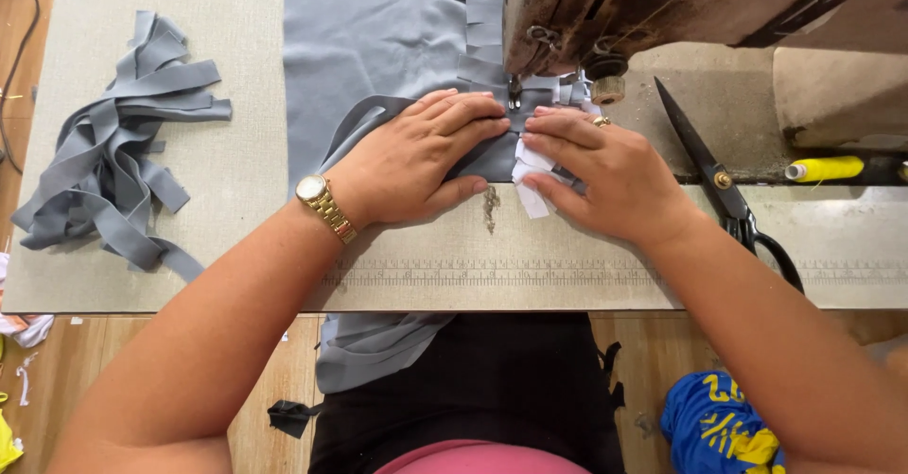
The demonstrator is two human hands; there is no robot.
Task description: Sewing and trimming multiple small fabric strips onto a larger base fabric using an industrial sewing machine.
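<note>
1. Two hands lie flat on the counter point(236, 171) in front of us, both pressing on grey fabric point(369, 39) at the foot of a sewing machine point(605, 10).
2. Nearest us, a ruler strip point(492, 273) runs along the counter's front edge, and the fabric's lower end hangs over that edge.
3. Our left hand point(416, 157), with a gold wristwatch point(320, 200) at the wrist, rests palm down, fingers straight and together, holding nothing but pinning the fabric.
4. Our right hand point(605, 176) lies just beside it, fingertips almost touching the left's; its thumb and fingers lightly pinch a small white piece point(532, 173) against the fabric.
5. Black scissors point(724, 185) lie right of that hand, blades closed.
6. Farther left, a pile of grey strips point(113, 152) sits well apart.
7. Beyond the scissors, a yellow thread spool point(828, 168) lies on its side.
</note>
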